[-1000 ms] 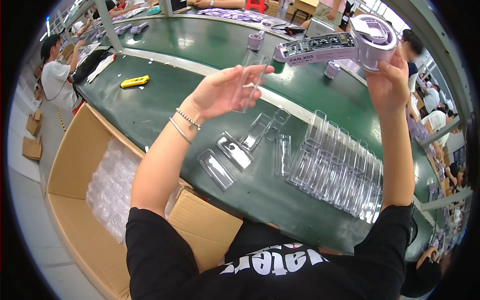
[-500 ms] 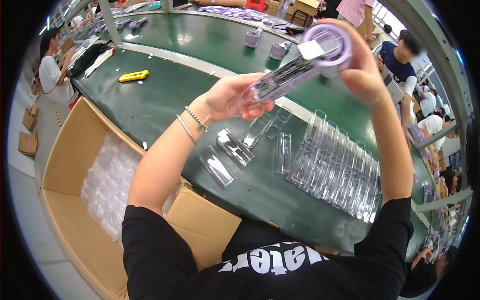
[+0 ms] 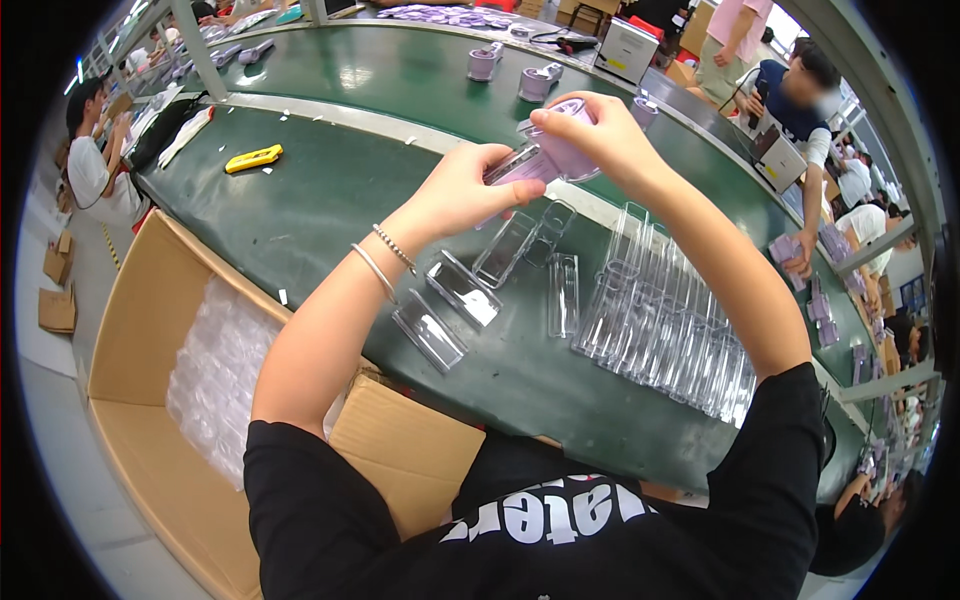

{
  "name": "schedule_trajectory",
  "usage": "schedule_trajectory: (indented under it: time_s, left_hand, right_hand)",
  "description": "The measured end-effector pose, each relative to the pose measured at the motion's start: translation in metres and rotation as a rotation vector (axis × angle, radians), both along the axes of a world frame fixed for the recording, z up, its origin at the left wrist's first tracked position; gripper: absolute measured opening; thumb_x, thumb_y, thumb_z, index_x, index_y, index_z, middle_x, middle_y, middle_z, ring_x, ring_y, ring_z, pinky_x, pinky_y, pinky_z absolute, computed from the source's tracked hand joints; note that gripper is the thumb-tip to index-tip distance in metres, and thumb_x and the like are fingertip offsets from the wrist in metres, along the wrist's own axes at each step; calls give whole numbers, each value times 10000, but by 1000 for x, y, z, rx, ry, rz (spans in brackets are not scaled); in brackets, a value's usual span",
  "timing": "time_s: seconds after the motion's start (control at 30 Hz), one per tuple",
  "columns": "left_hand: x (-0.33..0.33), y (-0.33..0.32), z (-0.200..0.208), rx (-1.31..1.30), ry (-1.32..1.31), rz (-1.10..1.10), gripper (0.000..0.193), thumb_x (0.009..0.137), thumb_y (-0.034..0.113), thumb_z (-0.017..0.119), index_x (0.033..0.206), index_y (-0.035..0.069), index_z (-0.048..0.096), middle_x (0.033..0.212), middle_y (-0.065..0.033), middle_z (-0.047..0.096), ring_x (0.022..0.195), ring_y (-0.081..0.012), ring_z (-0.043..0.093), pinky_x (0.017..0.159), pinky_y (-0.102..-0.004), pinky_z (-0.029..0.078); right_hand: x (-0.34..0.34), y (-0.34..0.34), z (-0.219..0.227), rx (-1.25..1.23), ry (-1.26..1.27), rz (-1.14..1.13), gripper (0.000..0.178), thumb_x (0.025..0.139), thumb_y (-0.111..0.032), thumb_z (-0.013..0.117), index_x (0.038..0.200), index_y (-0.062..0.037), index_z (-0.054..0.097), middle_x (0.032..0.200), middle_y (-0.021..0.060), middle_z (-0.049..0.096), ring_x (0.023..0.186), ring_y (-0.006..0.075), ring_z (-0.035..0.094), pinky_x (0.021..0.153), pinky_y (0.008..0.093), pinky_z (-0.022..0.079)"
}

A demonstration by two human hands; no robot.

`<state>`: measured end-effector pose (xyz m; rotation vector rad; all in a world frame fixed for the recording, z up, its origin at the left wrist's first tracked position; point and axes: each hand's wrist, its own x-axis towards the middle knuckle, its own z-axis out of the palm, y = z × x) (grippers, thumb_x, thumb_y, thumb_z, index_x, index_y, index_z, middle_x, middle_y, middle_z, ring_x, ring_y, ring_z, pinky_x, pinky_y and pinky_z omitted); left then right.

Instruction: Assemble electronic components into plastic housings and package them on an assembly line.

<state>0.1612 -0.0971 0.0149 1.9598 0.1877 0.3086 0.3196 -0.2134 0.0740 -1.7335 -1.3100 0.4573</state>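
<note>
Above the bench I hold a lavender device (image 3: 567, 155) with a round head and a straight handle. My left hand (image 3: 452, 192) is closed round the handle, thumb along its near side. Around the round head curls my right hand (image 3: 600, 132), covering part of it. Below the hands lie several loose clear plastic sleeves, among them one sleeve (image 3: 430, 332) nearest the bench edge and another (image 3: 564, 295) to the right. A packed row of clear sleeves (image 3: 665, 330) stands under my right forearm.
An open cardboard box (image 3: 135, 350) with clear bagged pieces (image 3: 222, 365) sits at my left. A yellow cutter (image 3: 254, 158) lies on the green bench. Beyond a pale rail are more lavender devices (image 3: 538, 84) and a white box (image 3: 627, 50). A co-worker (image 3: 790, 100) reaches in at right.
The lavender device has come down and left, its round head turned away from my view. My hands are closer together. At right, the co-worker's arm now reaches toward lavender parts.
</note>
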Motion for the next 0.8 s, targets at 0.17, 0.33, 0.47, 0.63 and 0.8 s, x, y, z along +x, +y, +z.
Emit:
schedule_trajectory:
  time_s: [0.17,0.33,0.47,0.63,0.8]
  left_hand:
    - [0,-2,-1,-154,-100,44,450,803,348,719,1013,-34,610,774,-29,630,608,-85,578,559,-235,476]
    - [-2,-2,8,-137,-35,5,455,796,344,727,1014,-40,615,762,-34,630,607,-86,579,561,-234,486]
    - [0,-8,-3,-78,-125,31,438,800,345,723,977,-41,619,727,-34,625,582,-79,573,531,-236,475]
    - [-1,-27,7,-12,-108,72,396,826,348,694,909,-29,608,700,-37,621,540,-75,562,502,-233,460]
    - [-2,-33,8,-13,-85,128,370,848,347,667,857,-15,595,686,-30,617,527,-75,556,490,-228,449]
  right_hand:
    - [-7,0,-7,60,89,-101,595,736,-498,661,916,68,633,822,139,657,736,177,627,643,295,499]
    - [-17,-12,-7,78,111,-159,585,755,-480,643,927,79,626,823,137,661,728,170,619,652,296,489]
    - [-20,-12,-11,148,93,-195,520,776,-457,637,861,56,639,791,126,660,705,160,609,649,292,483]
    - [-2,-10,-12,131,174,-127,476,786,-430,637,831,44,649,746,101,651,666,145,590,615,284,470]
    - [-6,-9,-19,156,166,-127,491,780,-441,640,837,47,647,733,100,638,652,146,584,594,279,463]
